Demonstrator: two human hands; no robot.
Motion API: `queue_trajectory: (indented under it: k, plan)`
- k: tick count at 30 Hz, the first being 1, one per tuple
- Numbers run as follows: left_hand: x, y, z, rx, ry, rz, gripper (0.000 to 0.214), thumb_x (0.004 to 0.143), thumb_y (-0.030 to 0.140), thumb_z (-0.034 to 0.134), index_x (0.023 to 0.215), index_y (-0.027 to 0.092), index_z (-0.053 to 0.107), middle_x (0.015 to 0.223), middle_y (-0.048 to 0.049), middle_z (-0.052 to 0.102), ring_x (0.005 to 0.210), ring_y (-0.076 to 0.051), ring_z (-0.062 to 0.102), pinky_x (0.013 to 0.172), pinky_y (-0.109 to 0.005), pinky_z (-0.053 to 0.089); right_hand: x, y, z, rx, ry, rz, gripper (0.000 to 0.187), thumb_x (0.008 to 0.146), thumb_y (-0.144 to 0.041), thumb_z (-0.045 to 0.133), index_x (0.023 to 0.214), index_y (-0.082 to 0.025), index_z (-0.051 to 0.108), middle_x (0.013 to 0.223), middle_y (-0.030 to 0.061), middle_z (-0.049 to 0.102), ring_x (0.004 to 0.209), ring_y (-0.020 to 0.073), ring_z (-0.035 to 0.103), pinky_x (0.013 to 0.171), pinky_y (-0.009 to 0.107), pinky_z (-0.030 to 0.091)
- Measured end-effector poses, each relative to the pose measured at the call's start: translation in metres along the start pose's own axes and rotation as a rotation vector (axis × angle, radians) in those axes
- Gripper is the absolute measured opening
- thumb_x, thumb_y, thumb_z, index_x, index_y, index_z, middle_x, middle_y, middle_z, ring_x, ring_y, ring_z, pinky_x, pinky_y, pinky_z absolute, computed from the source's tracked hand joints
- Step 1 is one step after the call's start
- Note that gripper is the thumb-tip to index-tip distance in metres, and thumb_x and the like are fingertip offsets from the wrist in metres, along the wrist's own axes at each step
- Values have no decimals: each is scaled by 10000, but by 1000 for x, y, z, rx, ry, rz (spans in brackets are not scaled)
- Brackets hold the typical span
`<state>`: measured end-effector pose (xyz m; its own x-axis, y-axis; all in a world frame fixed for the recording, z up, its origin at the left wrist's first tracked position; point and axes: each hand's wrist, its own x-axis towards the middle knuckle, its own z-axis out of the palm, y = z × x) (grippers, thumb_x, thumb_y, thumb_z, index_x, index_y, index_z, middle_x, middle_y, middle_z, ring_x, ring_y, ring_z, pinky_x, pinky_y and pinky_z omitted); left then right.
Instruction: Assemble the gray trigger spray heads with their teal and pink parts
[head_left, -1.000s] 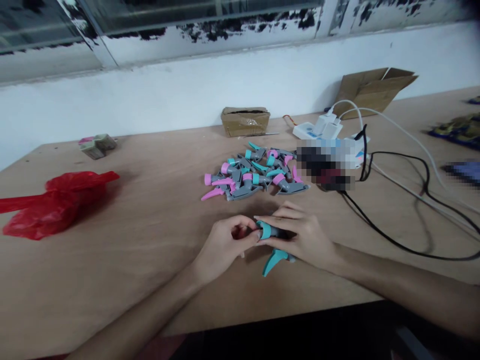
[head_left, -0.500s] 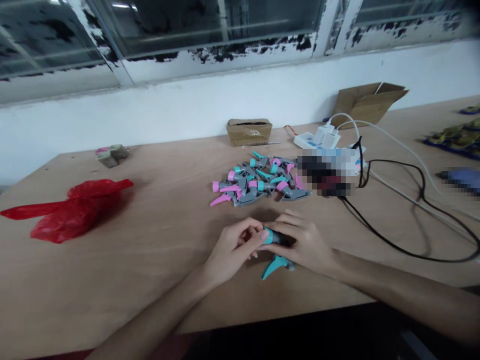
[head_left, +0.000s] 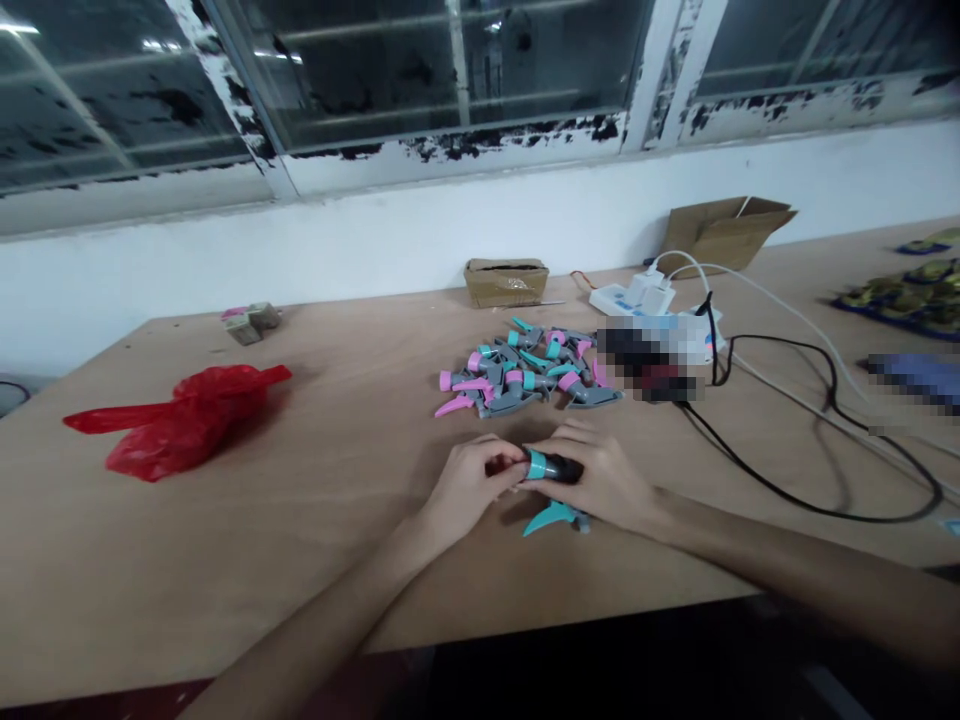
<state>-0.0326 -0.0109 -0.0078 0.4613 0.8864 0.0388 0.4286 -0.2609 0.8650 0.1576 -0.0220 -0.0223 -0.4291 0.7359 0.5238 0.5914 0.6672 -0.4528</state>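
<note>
A grey trigger sprayer head [head_left: 555, 468] with a teal collar and a teal trigger is between my two hands, low over the near part of the table. My right hand [head_left: 609, 482] wraps round its grey body from the right and hides part of it. At the collar's left end, the fingers and thumb of my left hand [head_left: 466, 487] are pinched together; their tips are partly hidden. The teal trigger [head_left: 549, 517] sticks out below, towards me. Just beyond my hands lies a loose pile of similar sprayer heads [head_left: 510, 400], grey with pink or teal parts.
A red plastic bag [head_left: 187, 420] lies on the left of the wooden table [head_left: 300, 560]. Small cartons [head_left: 506, 285] and an open cardboard box [head_left: 724, 235] stand near the wall. At right are a white power strip [head_left: 611, 300], looping cables [head_left: 825, 400] and a blurred-out object [head_left: 649, 360].
My left thumb has slid off the teal collar to its left end, so more of the collar shows. The camera view has tilted up slightly; the pile and bag lie as before.
</note>
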Motion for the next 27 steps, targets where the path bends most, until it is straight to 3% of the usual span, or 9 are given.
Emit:
queue_trajectory:
  k: [4,7,9,12,15,17,20,23,27]
  plan:
    - [-6,1,-13,-104,-30,-87,302,851,423,443,868,161,592,789,-30,583,696,-142,584,518,-220,488,12,-11,7,-17,-86,51,296,771,-450,583,885,-181,633,791,38,639,777,167,571,696,293,439]
    - [-17,-2,-22,-250,-59,-229,306,827,467,474,879,167,506,776,-15,579,689,-150,612,510,-243,517,24,-25,20,-1,-101,16,288,775,-442,578,863,-169,603,821,51,637,822,183,569,730,310,438]
    - [-26,-9,-26,-269,-14,-247,297,794,458,539,860,180,458,757,10,578,623,-130,608,499,-239,511,32,-33,28,28,-103,2,286,779,-426,577,897,-166,573,864,52,636,849,184,573,743,311,442]
    - [-37,-21,-36,-214,117,-234,308,772,454,572,857,194,430,731,26,585,596,-128,605,478,-223,490,42,-41,32,111,-151,20,456,760,-492,574,1079,-174,499,963,51,633,858,174,593,735,298,461]
    - [-45,-30,-56,-72,292,-266,377,771,481,557,1001,212,429,824,-17,634,678,-181,640,506,-259,501,48,-36,27,133,-187,32,517,772,-545,529,1155,-205,456,1048,46,619,845,161,604,720,290,473]
    - [-48,-33,-72,149,369,-251,377,796,491,512,1057,223,468,907,-46,653,763,-209,646,609,-303,510,53,-25,21,38,-161,16,429,804,-520,502,1101,-211,504,1036,38,622,832,153,603,725,290,472]
    - [-47,-37,-92,506,425,-228,351,824,503,456,1024,223,529,872,-41,662,797,-226,634,678,-325,480,68,-1,15,-95,-129,3,285,838,-430,503,969,-193,589,968,44,630,856,162,590,785,304,449]
    - [-36,-45,-100,674,483,-194,391,826,537,427,978,198,547,882,-63,638,821,-243,616,679,-336,467,92,23,13,-163,-129,4,227,854,-355,498,897,-176,631,950,58,628,923,176,567,852,322,405]
    - [-17,-53,-100,698,476,-142,404,812,554,441,939,195,576,969,-77,595,889,-244,579,742,-348,455,123,40,16,-256,-147,13,240,828,-367,538,985,-212,632,1067,51,607,1048,196,509,936,361,314]
